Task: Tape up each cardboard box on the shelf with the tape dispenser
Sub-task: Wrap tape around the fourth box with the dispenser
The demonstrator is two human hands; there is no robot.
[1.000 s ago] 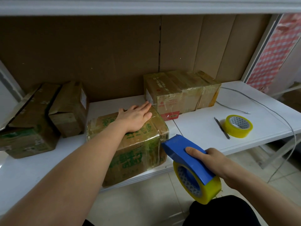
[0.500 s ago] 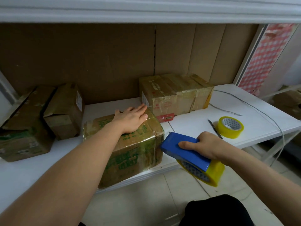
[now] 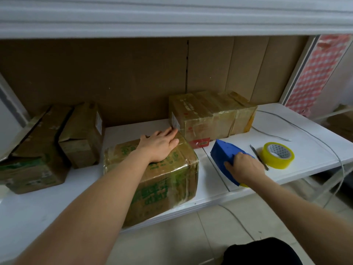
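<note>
Blue plastic of the tape dispenser (image 3: 226, 159) is gripped by the right hand (image 3: 243, 167), fingers curled round it, right of centre on the white shelf (image 3: 38, 211). At centre, a tape-wrapped cardboard box (image 3: 162, 180) with green print is pressed under the flat, spread left hand (image 3: 160, 146). More boxes (image 3: 210, 113) are seen behind it and at the left (image 3: 44, 146). A yellow tape roll (image 3: 278, 154) and a pen (image 3: 258, 156) lie at the right.

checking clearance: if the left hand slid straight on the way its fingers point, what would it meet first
Likely the taped box at the back: the left hand lies flat on the green-printed box, fingertips nearly at its labelled corner, though depth is unclear.
</note>
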